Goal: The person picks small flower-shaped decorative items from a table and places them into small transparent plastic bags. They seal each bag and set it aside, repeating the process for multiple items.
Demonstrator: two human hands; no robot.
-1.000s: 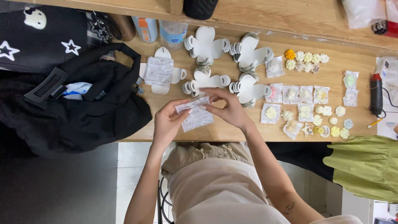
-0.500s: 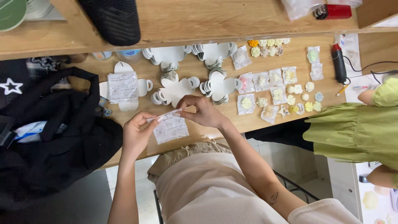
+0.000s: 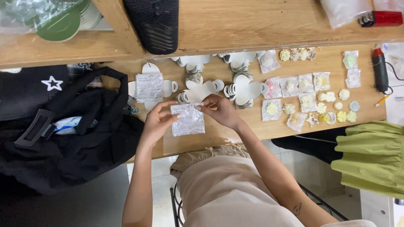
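Small clear bag (image 3: 188, 120) is sitting between both hands, just above the near edge of the wooden table (image 3: 269, 130). It's flat and crinkled, with a pale printed patch near the top, and it's hanging down from the fingertips.

Left hand (image 3: 158, 121) is pinching the bag's top left corner — thumb and fingers closed on the plastic. Right hand (image 3: 221, 110) is pinching the top right corner the same way, fingers curled together on the edge. Both are clamped on the bag; neither is touching anything else.

Just beyond the fingertips, white card cutouts (image 3: 201, 89) are lying in loose stacks, with more of them (image 3: 246, 88) beyond the right hand. Beyond the left hand, another filled bag is lying on a cutout (image 3: 149, 87).

Further out past the right hand, bagged flowers (image 3: 290, 86) are lying in rows, with loose pale and yellow ones (image 3: 341, 116) beside them. A black-and-red tool (image 3: 380, 69) is lying at the far right end, cord trailing off.

Outboard of the left hand, a black bag (image 3: 80, 138) is slumping over the table's end, handle loop standing up. A shelf (image 3: 235, 21) is running across above everything — a dark mesh item (image 3: 156, 23) is resting on it. A person in green (image 3: 372, 157) is sitting well off to the right.
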